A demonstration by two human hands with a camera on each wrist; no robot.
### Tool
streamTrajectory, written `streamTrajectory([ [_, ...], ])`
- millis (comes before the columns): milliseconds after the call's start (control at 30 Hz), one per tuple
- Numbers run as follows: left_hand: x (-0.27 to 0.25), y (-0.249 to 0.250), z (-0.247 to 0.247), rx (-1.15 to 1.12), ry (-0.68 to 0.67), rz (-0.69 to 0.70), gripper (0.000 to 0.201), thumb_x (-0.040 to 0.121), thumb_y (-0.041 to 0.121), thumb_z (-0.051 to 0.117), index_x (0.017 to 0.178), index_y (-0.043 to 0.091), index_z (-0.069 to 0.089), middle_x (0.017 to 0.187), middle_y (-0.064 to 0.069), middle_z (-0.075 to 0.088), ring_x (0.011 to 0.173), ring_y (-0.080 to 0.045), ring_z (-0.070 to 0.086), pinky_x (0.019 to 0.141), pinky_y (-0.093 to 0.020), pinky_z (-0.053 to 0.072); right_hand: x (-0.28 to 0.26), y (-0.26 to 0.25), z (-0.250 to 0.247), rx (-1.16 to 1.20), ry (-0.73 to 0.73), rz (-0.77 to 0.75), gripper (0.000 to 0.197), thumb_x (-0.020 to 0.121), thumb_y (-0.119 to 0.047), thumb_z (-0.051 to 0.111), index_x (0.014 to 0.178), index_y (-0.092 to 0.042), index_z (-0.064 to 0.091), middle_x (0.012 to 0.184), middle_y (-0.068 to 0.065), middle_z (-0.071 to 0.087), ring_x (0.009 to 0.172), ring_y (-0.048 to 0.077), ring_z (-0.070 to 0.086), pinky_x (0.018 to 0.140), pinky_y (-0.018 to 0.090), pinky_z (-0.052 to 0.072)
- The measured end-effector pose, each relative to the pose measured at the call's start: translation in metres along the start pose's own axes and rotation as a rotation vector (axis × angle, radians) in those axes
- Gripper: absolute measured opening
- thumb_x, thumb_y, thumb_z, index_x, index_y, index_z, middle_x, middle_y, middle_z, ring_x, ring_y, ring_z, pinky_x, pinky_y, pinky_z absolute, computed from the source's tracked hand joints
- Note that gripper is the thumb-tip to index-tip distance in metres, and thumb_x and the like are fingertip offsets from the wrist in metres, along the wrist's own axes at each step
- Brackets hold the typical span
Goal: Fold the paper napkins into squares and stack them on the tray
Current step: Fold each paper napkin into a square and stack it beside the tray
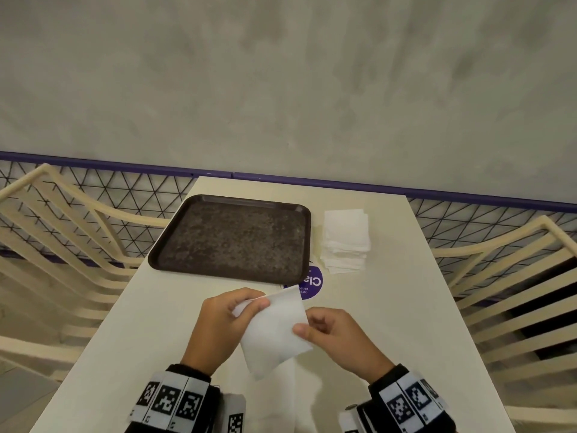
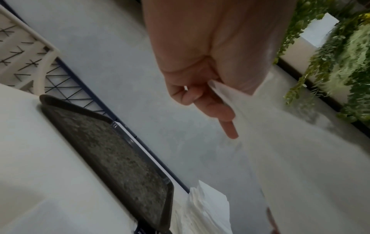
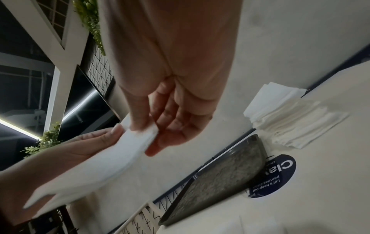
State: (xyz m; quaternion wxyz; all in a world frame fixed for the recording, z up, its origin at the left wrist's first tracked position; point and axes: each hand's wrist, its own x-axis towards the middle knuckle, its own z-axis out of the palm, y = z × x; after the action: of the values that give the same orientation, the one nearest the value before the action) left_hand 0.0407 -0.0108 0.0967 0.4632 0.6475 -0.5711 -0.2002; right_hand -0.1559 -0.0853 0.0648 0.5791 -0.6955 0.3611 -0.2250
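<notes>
I pinch the napkin (image 1: 274, 329) between left hand (image 1: 218, 326) and right hand (image 1: 340, 337), near edge; tray (image 1: 175, 232) lies beyond, seemingly nearer my left.

The tray (image 1: 231, 239) covers part of the purple sticker (image 1: 312, 284) near the table's middle; its small print is mostly unreadable. The held napkin (image 2: 300, 158) is blurred in the left wrist view.

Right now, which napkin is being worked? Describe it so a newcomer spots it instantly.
Start at the dark tray on the pale table; nearer the person, both hands hold one white napkin above the table. The left hand and right hand pinch it; the other napkins sit in a pile right of the tray.
</notes>
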Motion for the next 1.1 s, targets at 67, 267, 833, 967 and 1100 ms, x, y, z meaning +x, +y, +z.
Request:
streamTrajectory([
  [67, 0.001, -0.006, 0.001, -0.015, 0.014, -0.045, 0.015, 0.081, 0.022, 0.07, 0.072, 0.033, 0.067, 0.078, 0.026, 0.067, 0.076, 0.001, 0.062, 0.065, -0.008, 0.045, 0.004, 0.0, -0.006, 0.031, 0.024, 0.02, 0.02, 0.085, -0.023, 0.069, 0.075, -0.006, 0.064, 0.069, 0.003, 0.054, 0.065, 0.012, 0.048, 0.059, 0.021, 0.044],
  [267, -0.001, -0.048, 0.005, 0.066, -0.013, -0.331, 0.015, 0.086, 0.018, 0.064, 0.074, 0.028, 0.065, 0.067, 0.01, 0.069, 0.063, -0.003, 0.061, 0.062, -0.014, 0.046, 0.032, -0.003, -0.049, 0.087, 0.255, 0.089, 0.006, 0.085, -0.006, 0.064, 0.08, -0.01, 0.064, 0.07, 0.003, 0.063, 0.063, 0.014, 0.054, 0.052, 0.019, 0.047],
  [833, -0.022, -0.124, 0.049, 0.307, -0.225, -0.764, 0.029, 0.077, 0.022, 0.073, 0.072, 0.018, 0.045, 0.079, 0.001, 0.05, 0.079, -0.02, 0.05, 0.063, -0.022, 0.035, 0.174, 0.047, -0.159, -0.048, 0.806, 0.351, 0.023, 0.084, -0.019, 0.068, 0.101, -0.004, 0.067, 0.095, 0.01, 0.067, 0.069, 0.021, 0.061, 0.072, 0.031, 0.055],
  [967, -0.023, -0.126, 0.048, 0.29, -0.185, -0.739, 0.027, 0.08, 0.023, 0.071, 0.066, 0.025, 0.047, 0.077, 0.002, 0.054, 0.074, -0.015, 0.051, 0.06, -0.018, 0.033, 0.176, 0.048, -0.156, -0.219, 0.835, 0.379, 0.03, 0.082, -0.021, 0.069, 0.106, -0.005, 0.061, 0.108, 0.011, 0.065, 0.098, 0.028, 0.061, 0.083, 0.028, 0.046],
  [1100, -0.017, -0.117, 0.046, 0.18, -0.117, -0.721, 0.021, 0.081, 0.016, 0.068, 0.071, 0.02, 0.05, 0.078, 0.002, 0.058, 0.076, -0.017, 0.056, 0.06, -0.018, 0.036, 0.164, 0.044, -0.147, -0.335, 0.888, 0.295, 0.045, 0.082, -0.02, 0.069, 0.12, -0.007, 0.049, 0.121, 0.018, 0.052, 0.11, 0.031, 0.051, 0.085, 0.033, 0.041],
])
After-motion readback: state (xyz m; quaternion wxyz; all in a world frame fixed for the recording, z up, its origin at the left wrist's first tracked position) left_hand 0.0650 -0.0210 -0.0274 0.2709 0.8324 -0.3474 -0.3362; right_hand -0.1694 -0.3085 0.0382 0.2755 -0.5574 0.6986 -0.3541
